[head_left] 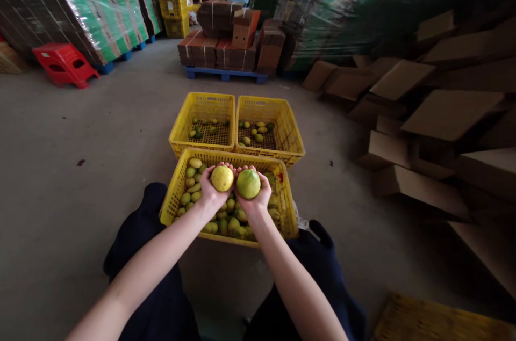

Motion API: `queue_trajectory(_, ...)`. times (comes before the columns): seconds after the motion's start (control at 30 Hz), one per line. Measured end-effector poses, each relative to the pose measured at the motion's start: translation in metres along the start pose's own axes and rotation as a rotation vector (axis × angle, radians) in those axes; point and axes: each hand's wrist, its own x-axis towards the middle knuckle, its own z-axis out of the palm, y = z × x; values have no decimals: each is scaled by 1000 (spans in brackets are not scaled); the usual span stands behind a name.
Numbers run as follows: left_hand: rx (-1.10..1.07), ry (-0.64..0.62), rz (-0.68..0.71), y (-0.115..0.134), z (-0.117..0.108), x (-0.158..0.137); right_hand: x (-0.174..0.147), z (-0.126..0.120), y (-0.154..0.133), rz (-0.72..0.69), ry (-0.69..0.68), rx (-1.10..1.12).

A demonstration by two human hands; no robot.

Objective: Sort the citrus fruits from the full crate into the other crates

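Observation:
Side by side above the near yellow crate (290,207), both hands are cupped palm up. A round yellow lemon (222,178) rests in my left hand (209,196), whose fingers curl around it from behind. My right hand (258,202) holds a greener lemon (249,184) in the same way. Below them the near crate is filled with many green and yellow lemons (234,224), partly covered by my hands and forearms. Two more yellow crates stand just beyond, the far left crate (176,134) and the far right crate (296,134), each with several lemons on its bottom.
Loose cardboard boxes (451,113) are heaped on the right. Bundled cardboard (237,56) lies on a blue pallet (226,73) ahead. A red stool (64,64) stands at the left, near wrapped stacks (105,2). Another yellow crate (439,319) shows at bottom right.

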Motion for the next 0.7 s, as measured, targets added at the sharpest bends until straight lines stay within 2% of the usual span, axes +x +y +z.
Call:
queue_trajectory(0.17,31,28,18,-1,-1,3,4,-3,2,-28,-17,-43)
queue_trajectory(0.27,26,37,16,-1,-2,4,6,-5,1,-26,17,-47)
queue_trajectory(0.47,51,-20,49,11,-3,7,1,0,-19,-46,23,-41)
queue_trajectory(0.57,281,7,22,15,-11,13,-6,3,-37,-79,55,-25)
queue_trajectory(0.63,516,139,-77,12,-25,16,-12,4,-48,-99,68,-17)
queue_trajectory(0.7,649,234,-181,4,-46,18,-17,3,-57,-121,81,-9)
